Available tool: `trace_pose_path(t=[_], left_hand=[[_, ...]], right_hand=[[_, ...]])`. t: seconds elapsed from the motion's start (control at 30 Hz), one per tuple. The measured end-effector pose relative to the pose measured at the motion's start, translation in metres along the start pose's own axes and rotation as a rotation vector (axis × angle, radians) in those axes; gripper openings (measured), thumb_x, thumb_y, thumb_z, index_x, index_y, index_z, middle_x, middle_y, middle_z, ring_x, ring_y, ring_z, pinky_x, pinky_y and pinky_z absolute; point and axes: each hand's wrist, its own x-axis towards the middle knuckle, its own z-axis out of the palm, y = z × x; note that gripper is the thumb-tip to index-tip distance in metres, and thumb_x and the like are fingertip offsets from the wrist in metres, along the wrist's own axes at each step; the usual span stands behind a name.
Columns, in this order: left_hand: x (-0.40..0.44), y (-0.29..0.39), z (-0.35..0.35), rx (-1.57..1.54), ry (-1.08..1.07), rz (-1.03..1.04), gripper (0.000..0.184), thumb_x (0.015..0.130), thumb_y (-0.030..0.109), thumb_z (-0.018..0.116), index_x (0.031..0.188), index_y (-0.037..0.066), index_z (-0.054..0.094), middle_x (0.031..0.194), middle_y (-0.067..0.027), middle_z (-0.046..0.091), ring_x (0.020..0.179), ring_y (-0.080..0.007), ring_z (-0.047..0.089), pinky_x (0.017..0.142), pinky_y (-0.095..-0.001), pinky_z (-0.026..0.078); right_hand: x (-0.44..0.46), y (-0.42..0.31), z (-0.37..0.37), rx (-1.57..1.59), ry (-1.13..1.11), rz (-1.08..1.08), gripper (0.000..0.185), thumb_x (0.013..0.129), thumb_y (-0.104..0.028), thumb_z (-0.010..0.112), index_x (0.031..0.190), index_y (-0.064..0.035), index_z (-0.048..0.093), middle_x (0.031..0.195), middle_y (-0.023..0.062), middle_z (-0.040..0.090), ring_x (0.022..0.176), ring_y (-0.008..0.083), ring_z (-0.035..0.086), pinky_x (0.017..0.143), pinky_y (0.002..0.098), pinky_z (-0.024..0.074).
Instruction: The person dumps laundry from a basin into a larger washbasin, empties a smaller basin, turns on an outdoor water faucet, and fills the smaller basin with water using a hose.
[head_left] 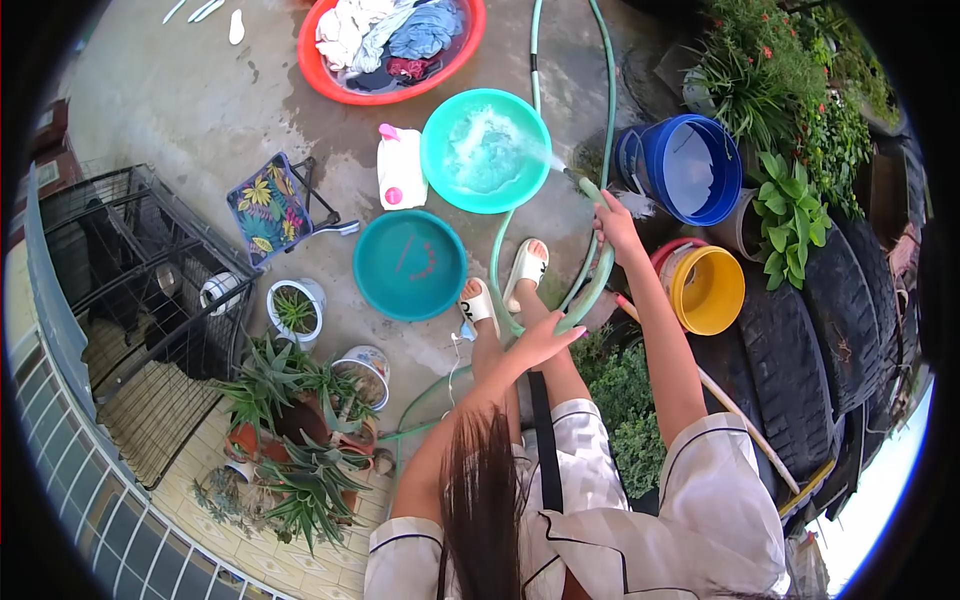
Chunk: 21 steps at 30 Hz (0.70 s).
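Water sprays from the end of a green hose (pixel 603 262) into a light turquoise basin (pixel 487 150), where it foams. My right hand (pixel 618 222) is wrapped round the hose just behind its nozzle. Lower down, my left hand (pixel 545 338) grips a lower bend of the same hose, near my knees. A darker teal basin (pixel 410 265) stands beside my feet, to the left of them. Between the two basins and a little left is a white detergent container (pixel 401 168) with pink parts.
A red tub (pixel 392 95) of wet clothes stands at the top. Blue (pixel 690 168) and yellow (pixel 708 290) buckets are at right, beside plants and tyres (pixel 765 375). A folding stool (pixel 270 208), potted plants and a wire cage (pixel 150 330) are at left. Hose loops cross the ground.
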Motion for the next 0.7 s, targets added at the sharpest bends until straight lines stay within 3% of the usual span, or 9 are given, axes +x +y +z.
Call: trace_pose_path(t=[0.13,0.17,0.3,0.4,0.5,0.57,0.67,0.7], left_hand=[[0.025,-0.004,0.006,0.086,0.021,0.028,0.067,0.072,0.040,0.062,0.117,-0.003,0.037,0.112,-0.0212,0.047,0.104,-0.0273,0.047,0.086,-0.0332,0.037],[0.034,-0.017,0.005,0.117,0.051,0.116,0.070,0.071,0.036,0.064,0.122,-0.002,0.033,0.118,-0.0221,0.043,0.110,-0.0284,0.043,0.089,-0.0350,0.036],[0.062,-0.060,-0.019,0.050,-0.032,0.023,0.067,0.073,0.032,0.063,0.122,-0.002,0.034,0.116,-0.0206,0.045,0.108,-0.0265,0.045,0.088,-0.0331,0.037],[0.077,-0.077,-0.052,-0.133,-0.119,-0.169,0.060,0.078,0.029,0.059,0.122,-0.002,0.034,0.117,-0.0170,0.045,0.111,-0.0225,0.043,0.089,-0.0310,0.037],[0.091,-0.085,-0.079,-0.202,-0.023,-0.192,0.048,0.083,0.023,0.052,0.120,-0.003,0.036,0.116,-0.0148,0.047,0.103,-0.0217,0.049,0.086,-0.0299,0.039],[0.100,-0.086,-0.094,-0.335,-0.062,-0.230,0.041,0.083,0.024,0.052,0.113,-0.002,0.042,0.104,-0.0136,0.052,0.090,-0.0188,0.055,0.076,-0.0273,0.042],[0.111,-0.082,-0.106,-0.398,-0.111,-0.315,0.044,0.084,0.035,0.048,0.113,0.002,0.041,0.100,-0.0111,0.052,0.082,-0.0168,0.056,0.071,-0.0286,0.041],[0.116,-0.079,-0.111,-0.333,-0.134,-0.398,0.051,0.084,0.039,0.047,0.118,0.003,0.037,0.110,-0.0133,0.048,0.092,-0.0190,0.053,0.078,-0.0320,0.040]], right_hand=[[0.028,0.001,-0.003,-0.084,-0.069,0.043,0.052,0.083,-0.016,0.045,0.131,-0.0104,0.028,0.062,0.0026,0.044,0.041,0.0084,0.037,0.038,0.0244,0.0346],[0.032,0.003,-0.003,-0.109,-0.077,0.020,0.052,0.082,-0.016,0.046,0.131,-0.0097,0.028,0.061,0.0031,0.045,0.040,0.0091,0.037,0.037,0.0250,0.0350],[0.048,-0.004,-0.003,-0.189,-0.123,0.009,0.051,0.082,-0.017,0.047,0.130,-0.0102,0.030,0.061,0.0032,0.045,0.039,0.0090,0.037,0.036,0.0243,0.0344],[0.062,-0.005,-0.003,-0.270,-0.135,-0.046,0.049,0.082,-0.017,0.048,0.129,-0.0106,0.033,0.061,0.0033,0.045,0.038,0.0087,0.037,0.036,0.0239,0.0340],[0.074,-0.006,-0.002,-0.375,-0.144,-0.094,0.048,0.082,-0.018,0.049,0.128,-0.0110,0.035,0.059,0.0033,0.045,0.038,0.0090,0.038,0.036,0.0239,0.0344],[0.078,-0.010,0.003,-0.447,-0.145,-0.118,0.048,0.081,-0.018,0.049,0.127,-0.0120,0.036,0.058,0.0029,0.045,0.038,0.0092,0.039,0.036,0.0241,0.0348],[0.084,-0.009,0.011,-0.534,-0.135,-0.144,0.048,0.081,-0.019,0.050,0.127,-0.0137,0.037,0.056,0.0024,0.045,0.038,0.0095,0.040,0.037,0.0247,0.0352],[0.087,-0.009,0.014,-0.543,-0.133,-0.146,0.047,0.081,-0.019,0.050,0.126,-0.0140,0.038,0.055,0.0025,0.046,0.038,0.0097,0.040,0.038,0.0250,0.0353]])
